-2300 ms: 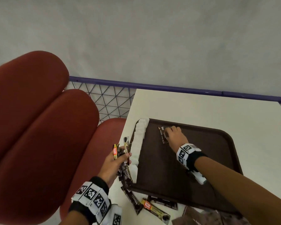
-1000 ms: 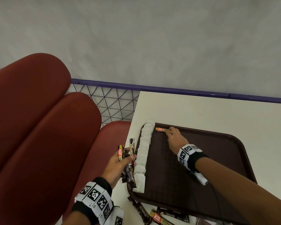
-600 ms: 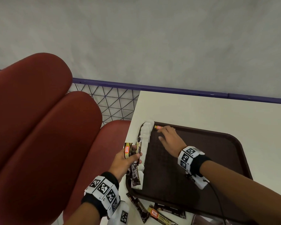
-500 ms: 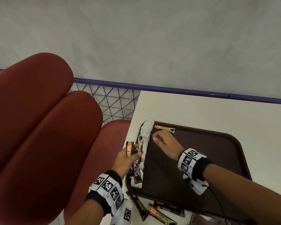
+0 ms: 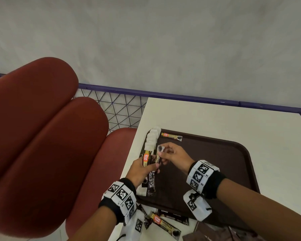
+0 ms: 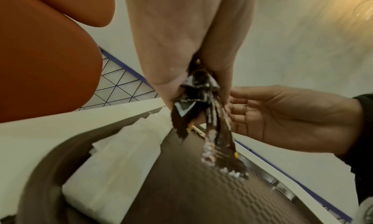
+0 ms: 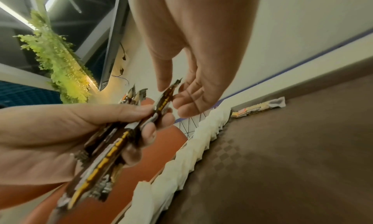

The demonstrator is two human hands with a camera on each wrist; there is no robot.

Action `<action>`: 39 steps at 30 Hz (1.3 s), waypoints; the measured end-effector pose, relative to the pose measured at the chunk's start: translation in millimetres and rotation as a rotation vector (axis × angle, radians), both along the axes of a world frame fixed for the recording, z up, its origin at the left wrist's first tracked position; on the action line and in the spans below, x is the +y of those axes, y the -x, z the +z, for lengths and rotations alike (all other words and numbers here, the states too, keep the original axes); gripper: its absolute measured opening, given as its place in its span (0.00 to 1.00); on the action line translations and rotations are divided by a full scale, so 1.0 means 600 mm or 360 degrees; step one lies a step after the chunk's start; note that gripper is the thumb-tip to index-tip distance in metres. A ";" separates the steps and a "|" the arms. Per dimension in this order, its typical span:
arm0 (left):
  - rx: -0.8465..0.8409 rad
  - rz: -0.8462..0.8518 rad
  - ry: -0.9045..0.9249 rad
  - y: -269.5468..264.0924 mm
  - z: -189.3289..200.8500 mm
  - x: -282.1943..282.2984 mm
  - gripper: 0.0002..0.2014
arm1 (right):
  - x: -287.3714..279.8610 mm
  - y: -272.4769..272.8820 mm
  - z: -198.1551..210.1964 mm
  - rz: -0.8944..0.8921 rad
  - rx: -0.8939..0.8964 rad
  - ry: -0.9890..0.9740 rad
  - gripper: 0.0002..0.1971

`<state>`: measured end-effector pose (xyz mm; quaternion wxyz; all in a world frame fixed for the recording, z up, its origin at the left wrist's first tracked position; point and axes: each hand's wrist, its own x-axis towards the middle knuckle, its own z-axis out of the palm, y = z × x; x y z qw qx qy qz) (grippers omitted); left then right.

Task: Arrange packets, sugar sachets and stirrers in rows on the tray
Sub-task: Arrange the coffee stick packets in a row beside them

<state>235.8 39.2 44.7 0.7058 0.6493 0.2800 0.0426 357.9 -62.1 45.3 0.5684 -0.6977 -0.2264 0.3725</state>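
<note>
In the head view, a dark brown tray (image 5: 215, 153) sits on a white table (image 5: 207, 119) in the lower right of the frame. A row of white sugar sachets (image 5: 151, 141) runs along the tray's left edge. One coffee packet (image 5: 171, 136) lies flat just beside the top of that row, near the tray's upper left corner.

The left hand (image 5: 139, 171), at lower centre over the tray's left edge, grips a bundle of coffee packets (image 5: 149, 171) that stands roughly upright in its curled fingers. The right hand (image 5: 174, 157) meets it from the right; its thumb and fingertips pinch the top end of one packet from the bundle (image 5: 159, 150). The right wrist view shows this pinch close up, with the other right fingers loosely spread.

More packets (image 5: 165, 225) lie loose on the table below the tray, at the bottom edge of the frame. Both wrists wear black bands with black-and-white square markers. Red padded seats (image 5: 42, 136) fill the left of the frame.
</note>
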 end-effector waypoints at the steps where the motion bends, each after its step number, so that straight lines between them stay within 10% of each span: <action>1: 0.0009 -0.0018 -0.0014 0.000 0.000 -0.001 0.10 | -0.004 -0.004 0.002 0.0005 -0.0001 0.0000 0.09; 11: 0.0034 0.0273 -0.0004 0.005 -0.006 0.020 0.09 | -0.040 -0.061 0.008 -0.0331 0.0269 -0.0025 0.09; 20: -0.0062 0.0496 0.0298 0.026 -0.006 0.052 0.03 | -0.017 -0.113 -0.059 -0.0912 -0.0104 0.0304 0.14; 30: -0.0064 0.0506 0.0331 0.040 -0.006 0.088 0.05 | 0.035 -0.120 -0.092 -0.0815 -0.0353 0.0716 0.09; 39: -0.0041 0.0498 0.0308 0.036 -0.014 0.099 0.07 | 0.013 -0.104 -0.088 -0.0365 -0.1286 0.0945 0.16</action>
